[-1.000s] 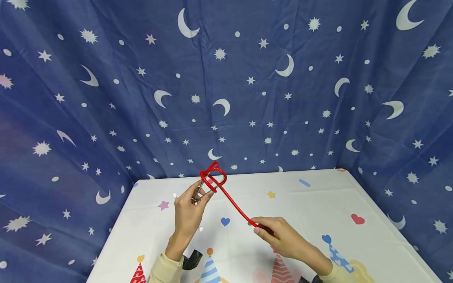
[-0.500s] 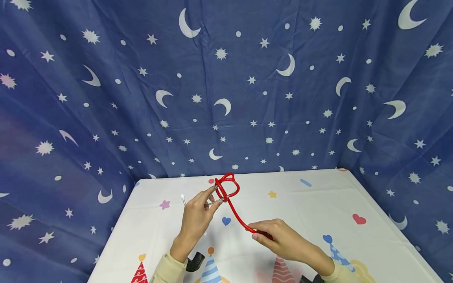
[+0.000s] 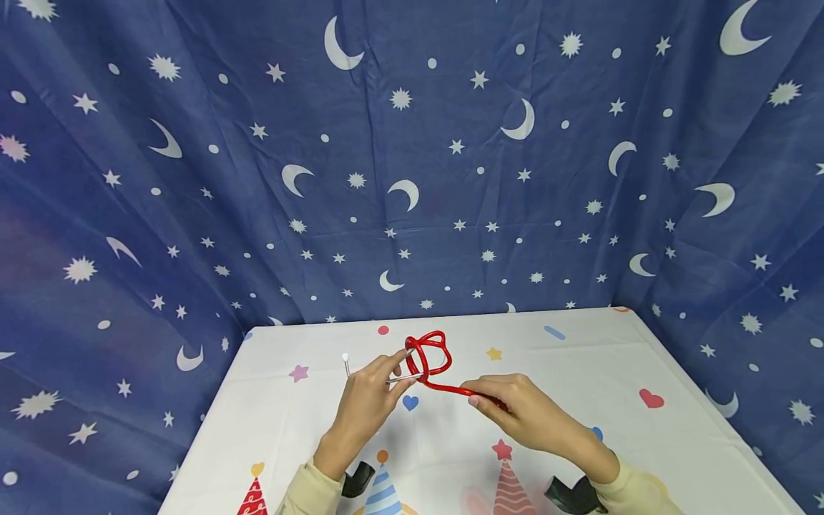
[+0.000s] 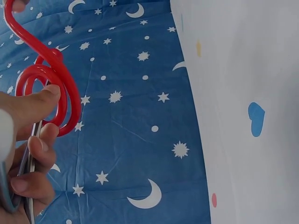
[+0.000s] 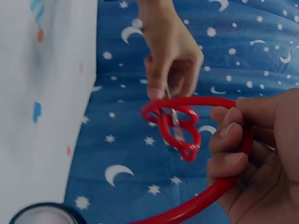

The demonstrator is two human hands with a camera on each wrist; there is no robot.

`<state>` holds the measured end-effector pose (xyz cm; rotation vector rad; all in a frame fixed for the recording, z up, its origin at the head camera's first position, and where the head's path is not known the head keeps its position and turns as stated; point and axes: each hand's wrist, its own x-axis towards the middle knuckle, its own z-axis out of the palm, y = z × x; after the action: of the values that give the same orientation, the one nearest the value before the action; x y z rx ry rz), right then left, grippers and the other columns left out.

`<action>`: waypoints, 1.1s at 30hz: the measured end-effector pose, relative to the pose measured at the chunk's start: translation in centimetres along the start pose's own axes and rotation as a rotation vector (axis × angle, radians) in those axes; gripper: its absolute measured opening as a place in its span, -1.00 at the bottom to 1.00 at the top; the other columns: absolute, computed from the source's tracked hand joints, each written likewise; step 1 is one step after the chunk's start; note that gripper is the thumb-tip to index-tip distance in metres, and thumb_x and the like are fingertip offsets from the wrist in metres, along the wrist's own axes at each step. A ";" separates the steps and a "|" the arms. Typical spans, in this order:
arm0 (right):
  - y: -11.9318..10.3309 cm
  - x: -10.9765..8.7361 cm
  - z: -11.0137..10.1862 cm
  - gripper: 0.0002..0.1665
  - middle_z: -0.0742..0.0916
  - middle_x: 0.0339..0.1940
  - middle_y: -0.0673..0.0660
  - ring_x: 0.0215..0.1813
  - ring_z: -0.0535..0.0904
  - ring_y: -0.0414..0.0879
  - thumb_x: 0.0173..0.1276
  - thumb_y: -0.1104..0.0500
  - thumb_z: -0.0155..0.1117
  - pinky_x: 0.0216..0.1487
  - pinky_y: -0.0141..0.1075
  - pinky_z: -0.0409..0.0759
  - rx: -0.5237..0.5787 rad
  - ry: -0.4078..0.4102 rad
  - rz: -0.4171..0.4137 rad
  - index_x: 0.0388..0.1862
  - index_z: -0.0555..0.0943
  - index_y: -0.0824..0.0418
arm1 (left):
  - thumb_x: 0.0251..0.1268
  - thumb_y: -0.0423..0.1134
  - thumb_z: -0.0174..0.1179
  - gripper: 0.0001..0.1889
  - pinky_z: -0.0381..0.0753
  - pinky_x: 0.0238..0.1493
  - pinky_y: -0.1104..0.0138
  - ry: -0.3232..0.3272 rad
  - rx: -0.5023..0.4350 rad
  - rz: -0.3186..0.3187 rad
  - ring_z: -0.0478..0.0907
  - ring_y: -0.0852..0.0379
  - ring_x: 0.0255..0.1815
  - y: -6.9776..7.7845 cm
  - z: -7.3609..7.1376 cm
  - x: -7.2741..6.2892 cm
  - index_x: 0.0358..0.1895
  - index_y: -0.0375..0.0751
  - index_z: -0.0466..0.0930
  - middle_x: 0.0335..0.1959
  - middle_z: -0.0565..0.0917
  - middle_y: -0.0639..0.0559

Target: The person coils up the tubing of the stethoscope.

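Note:
A glossy red flexible tube (image 3: 448,388) is wound in several loops around a metal wire piece with thin straight prongs (image 3: 404,377). My left hand (image 3: 368,404) grips that wire piece; in the left wrist view its thumb presses by the loops (image 4: 42,70), while other fingers curl around the metal rods (image 4: 31,164). A white knob (image 3: 345,357) on a wire end sticks out behind this hand. My right hand (image 3: 518,411) pinches the tube to the right of the loops. From there, in the right wrist view, the tube's tail (image 5: 191,210) runs down and left, out of frame.
Both hands are above a table with a white printed cloth (image 3: 566,372). A dark blue curtain (image 3: 450,179) with moons and stars stands behind and at both sides. Black wrist mounts (image 3: 358,479) sit below the hands.
The left hand has moved right and slightly down with the looped wire piece, nearer the right hand. The right hand has risen and shifted slightly right; the stretch of tube between them now lies flatter.

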<state>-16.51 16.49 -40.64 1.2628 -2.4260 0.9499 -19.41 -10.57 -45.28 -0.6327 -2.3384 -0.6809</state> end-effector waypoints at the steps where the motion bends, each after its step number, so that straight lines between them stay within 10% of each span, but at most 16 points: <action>1: 0.0 0.1 -0.3 -0.81 0.58 -0.53 -0.19 -0.50 0.29 -0.46 0.45 0.22 0.20 -0.47 -0.57 0.39 -0.012 0.011 -0.005 -0.04 0.69 0.12 | 0.07 -0.13 0.47 -0.50 0.35 -0.55 0.61 -0.001 -0.002 0.005 0.35 0.39 -0.61 0.0 0.0 0.0 0.13 -0.12 0.65 -0.43 0.63 0.18; 16: 0.6 1.8 -2.2 -0.81 0.59 -0.50 -0.25 -0.51 0.30 -0.45 0.42 0.22 0.24 -0.30 -0.44 0.56 -0.062 0.031 0.018 -0.05 0.71 0.13 | 0.06 -0.15 0.48 -0.52 0.43 -0.53 0.58 -0.061 -0.011 0.105 0.54 0.33 -0.56 0.0 0.3 0.0 0.09 -0.16 0.66 -0.38 0.71 0.11; 25: 1.8 3.5 -3.1 -0.82 0.70 -0.38 -0.14 -0.48 0.35 -0.39 0.38 0.29 0.26 -0.46 -0.51 0.42 0.034 0.084 -0.055 -0.10 0.70 0.10 | 0.11 -0.11 0.44 -0.52 0.38 -0.45 0.71 -0.161 -0.242 0.207 0.43 0.40 -0.55 1.1 -0.1 -0.2 0.13 -0.13 0.64 -0.36 0.68 0.16; 33: 2.9 4.1 -2.9 -0.78 0.69 -0.38 -0.18 -0.48 0.35 -0.38 0.35 0.32 0.28 -0.45 -0.49 0.43 0.124 0.087 -0.019 -0.13 0.71 0.04 | 0.13 -0.15 0.43 -0.57 0.38 -0.51 0.70 -0.119 -0.338 0.370 0.40 0.40 -0.57 2.2 -0.7 0.1 0.09 -0.17 0.65 -0.42 0.63 0.16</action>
<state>-21.51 16.92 -37.72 1.2545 -2.3163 1.1406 -17.91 -9.32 -44.03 -1.2500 -2.1387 -0.8872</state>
